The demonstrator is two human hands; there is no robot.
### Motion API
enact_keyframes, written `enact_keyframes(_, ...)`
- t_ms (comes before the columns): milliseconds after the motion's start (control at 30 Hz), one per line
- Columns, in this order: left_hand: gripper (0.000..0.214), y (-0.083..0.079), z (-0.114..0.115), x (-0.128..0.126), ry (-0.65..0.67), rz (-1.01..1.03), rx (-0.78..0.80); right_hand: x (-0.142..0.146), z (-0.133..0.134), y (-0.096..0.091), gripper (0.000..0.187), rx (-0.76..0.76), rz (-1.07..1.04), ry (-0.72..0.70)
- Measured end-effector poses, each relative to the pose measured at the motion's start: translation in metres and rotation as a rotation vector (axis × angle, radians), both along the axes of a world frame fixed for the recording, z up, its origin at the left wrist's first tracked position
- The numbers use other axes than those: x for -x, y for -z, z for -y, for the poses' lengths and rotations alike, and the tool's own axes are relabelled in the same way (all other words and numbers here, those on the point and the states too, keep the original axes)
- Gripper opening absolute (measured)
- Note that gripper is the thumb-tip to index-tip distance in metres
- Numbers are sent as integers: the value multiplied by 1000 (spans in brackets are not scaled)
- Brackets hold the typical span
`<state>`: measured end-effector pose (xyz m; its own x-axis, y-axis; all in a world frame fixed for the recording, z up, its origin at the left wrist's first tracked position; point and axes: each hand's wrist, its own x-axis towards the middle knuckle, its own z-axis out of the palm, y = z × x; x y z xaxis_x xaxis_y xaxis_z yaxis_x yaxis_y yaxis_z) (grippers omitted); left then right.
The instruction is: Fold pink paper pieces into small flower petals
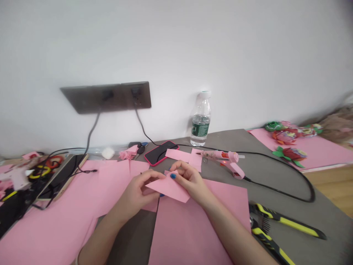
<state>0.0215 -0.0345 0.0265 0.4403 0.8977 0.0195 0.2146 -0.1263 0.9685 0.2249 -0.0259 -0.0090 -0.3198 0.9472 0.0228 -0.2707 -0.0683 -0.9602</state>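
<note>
Between both hands is a small folded piece of pink paper point(173, 188), held above a large pink sheet point(190, 228). My left hand point(139, 187) pinches its left side, with the thumb beneath and the fingers partly behind it. My right hand point(187, 180) grips the upper right part, its blue-nailed thumb pressed on top. Just beyond the hands lie pink paper strips point(179, 155). A pink glue gun point(223, 158) rests there with its tip over the strips.
Behind stand a water bottle point(200, 121) and a phone point(160, 153). Yellow-and-black pliers point(286, 221) lie at right, inside the glue gun's cord point(309, 184). Paper flowers point(286, 136) sit at far right. More pink sheets point(63, 217), another phone point(59, 180) and scissors point(41, 172) are left.
</note>
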Motion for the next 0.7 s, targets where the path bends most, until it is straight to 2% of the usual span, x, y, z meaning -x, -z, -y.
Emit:
enact_keyframes(67, 15, 2, -2, 0, -34, -9, -76, 0, 0, -1, 31, -26, 44, 2)
enact_keyframes(167, 11, 4, -5, 0, -96, 26, -153, -2, -1, -1, 32, -163, 165, 82)
enact_keyframes(233, 14, 4, -5, -1, -149, 28, -113, -3, -1, 1, 40, -262, 167, 107)
enact_keyframes(300, 21, 3, -4, -3, -222, -5, -55, -3, -1, 0, 47, -313, 118, 72)
enact_keyframes(367, 29, 2, -3, -4, -280, -41, -24, -3, 0, -2, 40, -311, 96, 9)
enact_keyframes(433, 33, 2, -3, -5, -282, -32, -12, -2, 3, -4, 29, -272, 103, -66)
enact_keyframes(500, 32, 3, -3, -5, -260, -4, 4, -1, 5, -5, 31, -237, 93, -113)
enact_keyframes(600, 29, 6, -4, -3, -260, 10, 17, 1, 6, -1, 37, -224, 98, -111)
enact_keyframes(700, 25, 7, -4, -2, -278, -3, 32, 2, 5, 6, 34, -270, 147, -45)
